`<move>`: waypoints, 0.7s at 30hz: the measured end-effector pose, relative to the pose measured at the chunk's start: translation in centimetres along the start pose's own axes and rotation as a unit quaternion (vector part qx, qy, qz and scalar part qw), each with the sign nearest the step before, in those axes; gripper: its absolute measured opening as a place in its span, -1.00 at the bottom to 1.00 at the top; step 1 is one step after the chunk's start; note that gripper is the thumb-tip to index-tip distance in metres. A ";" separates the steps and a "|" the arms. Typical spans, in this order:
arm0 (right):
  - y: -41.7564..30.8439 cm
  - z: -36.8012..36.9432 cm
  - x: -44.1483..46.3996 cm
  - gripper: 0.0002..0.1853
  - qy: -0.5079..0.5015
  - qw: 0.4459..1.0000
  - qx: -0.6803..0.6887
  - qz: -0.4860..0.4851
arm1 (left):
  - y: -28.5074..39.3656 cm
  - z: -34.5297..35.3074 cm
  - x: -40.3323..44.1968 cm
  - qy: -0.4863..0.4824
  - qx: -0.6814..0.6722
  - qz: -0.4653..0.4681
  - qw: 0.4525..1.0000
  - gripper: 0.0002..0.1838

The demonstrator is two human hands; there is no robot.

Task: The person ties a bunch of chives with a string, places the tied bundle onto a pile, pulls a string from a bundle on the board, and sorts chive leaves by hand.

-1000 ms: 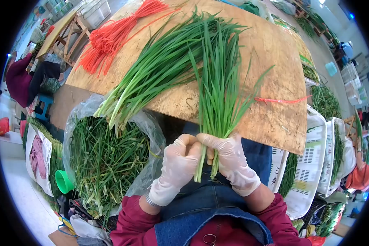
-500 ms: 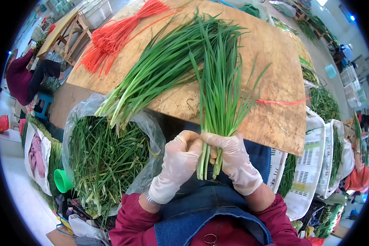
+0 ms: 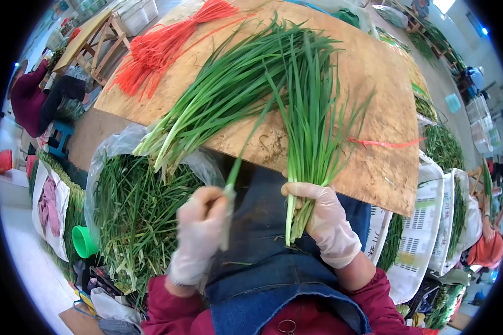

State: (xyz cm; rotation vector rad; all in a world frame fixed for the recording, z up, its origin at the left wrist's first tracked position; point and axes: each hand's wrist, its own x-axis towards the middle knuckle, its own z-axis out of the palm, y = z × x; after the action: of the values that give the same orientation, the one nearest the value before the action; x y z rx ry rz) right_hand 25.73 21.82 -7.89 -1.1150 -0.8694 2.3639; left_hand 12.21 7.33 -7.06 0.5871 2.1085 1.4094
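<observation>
My right hand (image 3: 328, 222), in a thin pale glove, is closed around the lower stems of a bunch of garlic chives (image 3: 310, 134). The leaves of that bunch reach up over the wooden board, and the pale stem ends stick out below my fist. My left hand (image 3: 198, 237), gloved as well and blurred, pinches one loose chive stalk (image 3: 233, 176) to the left of the bunch. A larger pile of garlic chives (image 3: 223, 95) lies across the board, its pale ends hanging over the near left edge.
Red plastic ties (image 3: 165, 47) lie on the wooden board (image 3: 374, 111), with a single red strip (image 3: 388, 143) at right. A plastic-lined container of chive scraps (image 3: 142, 218) stands below left. White crates (image 3: 422, 223) flank the right. Another person (image 3: 31, 103) sits far left.
My left hand has moved left and down, away from the bunch, drawing a single stalk out with it. The right hand still grips the bunch, slightly further right in view.
</observation>
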 end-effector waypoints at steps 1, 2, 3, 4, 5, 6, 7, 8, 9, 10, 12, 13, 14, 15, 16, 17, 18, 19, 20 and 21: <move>0.1 -0.1 0.1 -0.80 -0.005 1.000 0.026 0.016 | -1.0 -2.2 -0.6 0.009 -0.002 0.031 0.999 -0.94; 0.3 -0.1 0.1 -0.77 -0.010 0.998 0.053 0.032 | -2.7 -4.9 -1.2 0.016 0.034 0.023 0.999 -0.95; 0.1 0.2 -0.2 -0.71 -0.006 0.997 0.062 0.049 | -3.7 -7.9 -2.1 0.018 0.063 -0.040 0.997 -0.94; 0.0 0.3 -0.2 -0.72 -0.019 0.994 0.087 0.056 | -5.4 -11.3 -3.0 0.042 0.156 -0.013 0.987 -0.93; 0.0 0.3 -0.2 -0.74 -0.032 0.991 0.113 0.063 | -7.0 -14.5 -4.2 0.071 0.231 -0.036 0.970 -0.92; 0.1 0.2 -0.2 -0.76 -0.043 0.987 0.139 0.072 | -9.0 -17.7 -5.3 0.093 0.317 -0.054 0.942 -0.89; 0.4 -0.1 0.0 -0.74 -0.053 0.984 0.146 0.083 | -12.1 -21.2 -6.6 0.131 0.461 -0.026 0.877 -0.87; 0.4 -0.1 0.0 -0.72 -0.075 0.980 0.162 0.093 | -12.8 -22.7 -7.5 0.135 0.619 -0.136 0.762 -0.86; 0.4 0.0 0.1 -0.71 -0.098 0.974 0.179 0.100 | -12.5 -22.6 -7.8 0.136 0.679 -0.131 0.709 -0.87; 0.5 0.2 0.2 -0.70 -0.118 0.968 0.196 0.107 | -12.0 -22.5 -7.7 0.133 0.736 -0.125 0.652 -0.87; 0.6 0.4 -0.1 -0.67 -0.133 0.968 0.194 0.088 | -9.2 -18.2 -5.7 0.219 0.492 0.066 0.840 -0.84; 0.5 0.5 -0.1 -0.66 -0.142 0.968 0.190 0.079 | -7.3 -15.7 -4.4 0.198 0.426 0.150 0.870 -0.79; 0.3 0.8 0.1 -0.64 -0.153 0.968 0.186 0.068 | -5.3 -13.1 -3.2 0.206 0.373 0.190 0.884 -0.77; -0.6 1.5 -0.4 -0.63 -0.152 0.973 0.166 0.053 | -3.3 -11.0 -2.0 0.201 0.359 0.233 0.881 -0.77; -1.8 1.9 -1.2 -0.64 -0.162 0.972 0.166 0.036 | -2.4 -9.6 -0.6 0.204 0.332 0.297 0.872 -0.71; -3.4 2.6 -2.3 -0.65 -0.181 0.969 0.165 0.000 | -1.0 -8.4 0.7 0.220 0.344 0.345 0.845 -0.69; -5.0 3.2 -3.3 -0.67 -0.199 0.965 0.165 -0.037 | 0.1 -7.4 2.0 0.239 0.344 0.376 0.827 -0.71; -6.4 3.7 -4.0 -0.68 -0.206 0.964 0.148 -0.083 | 1.2 -6.5 3.2 0.243 0.365 0.376 0.817 -0.73; -7.7 4.1 -4.6 -0.69 -0.213 0.960 0.129 -0.129 | 2.0 -6.0 4.3 0.248 0.384 0.376 0.806 -0.75; -8.6 4.5 -4.7 -0.70 -0.220 0.953 0.110 -0.175 | 2.2 -5.8 5.2 0.222 0.431 0.321 0.814 -0.77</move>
State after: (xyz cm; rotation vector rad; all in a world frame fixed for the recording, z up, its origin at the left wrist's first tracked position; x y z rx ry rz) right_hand 25.76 23.80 2.69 -0.3131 -0.8325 2.3559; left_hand 4.61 7.25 -4.17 1.5635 3.1172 0.8122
